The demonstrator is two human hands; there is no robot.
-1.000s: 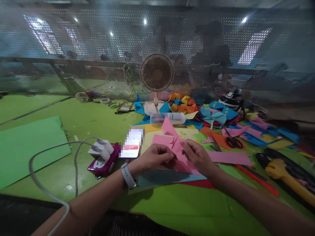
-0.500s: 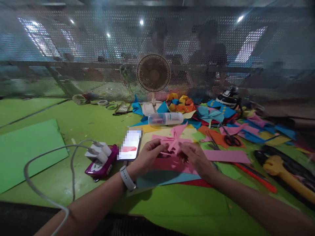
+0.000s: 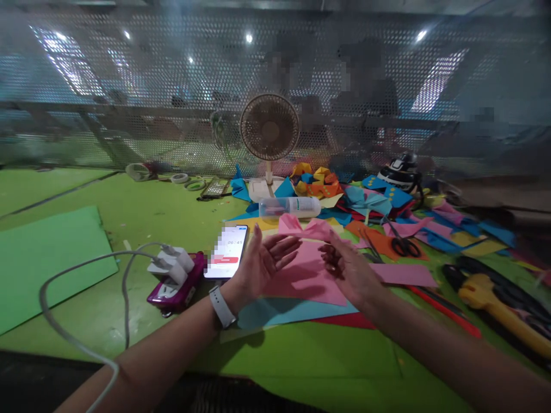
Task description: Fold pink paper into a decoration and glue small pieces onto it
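A folded pink paper [image 3: 305, 227] with two raised peaks is above the pink sheets. My right hand [image 3: 346, 267] meets its right end, thumb side up, the other fingers curled below; the grip is partly hidden. My left hand [image 3: 261, 265], with a pale watch band on its wrist, is open, palm turned inward and thumb up. Its fingertips come close to the paper's lower left edge; whether they touch is unclear. Beneath both hands lie a flat pink sheet [image 3: 316, 269], a light blue sheet [image 3: 293, 311] and a red sheet [image 3: 344, 320].
Left are a lit phone [image 3: 228, 252], a purple power strip [image 3: 172, 292] with white chargers, and a green sheet [image 3: 51, 264]. Behind stand a fan [image 3: 269, 127] and a lying clear bottle [image 3: 289, 207]. Right are scissors [image 3: 405, 246], a red-handled tool [image 3: 447, 310], a yellow-and-black tool [image 3: 495, 304] and coloured scraps.
My left hand has gone from pinching to spread fingers. The folded pink paper has changed from one upright point to a wider, two-peaked shape. My right hand has moved slightly up and right.
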